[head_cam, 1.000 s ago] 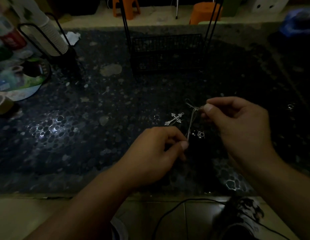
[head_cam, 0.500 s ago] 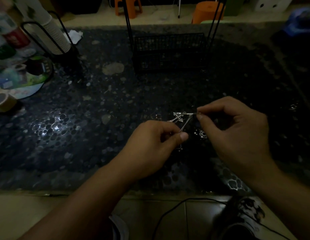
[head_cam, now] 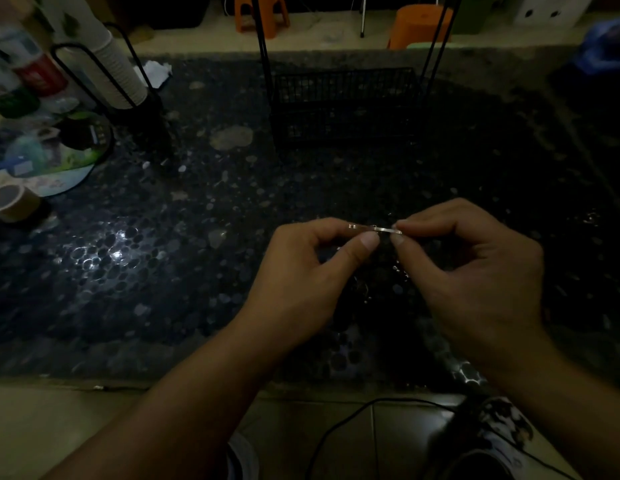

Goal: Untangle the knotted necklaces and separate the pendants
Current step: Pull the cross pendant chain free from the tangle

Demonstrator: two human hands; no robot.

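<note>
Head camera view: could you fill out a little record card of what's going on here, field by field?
Surface: dark pebble-patterned tabletop
Left hand: pinches the thin silver necklace chain
Right hand: pinches the same chain's other end
Chain: held level between both hands, above the table
Pendants: too dim to tell
Behind: black wire basket
Far left: brown tape roll

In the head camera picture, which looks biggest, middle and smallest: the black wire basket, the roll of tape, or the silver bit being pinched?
As they look:
1. black wire basket
2. roll of tape
3. silver piece
The basket lies farther back, so it is probably bigger still.
</note>
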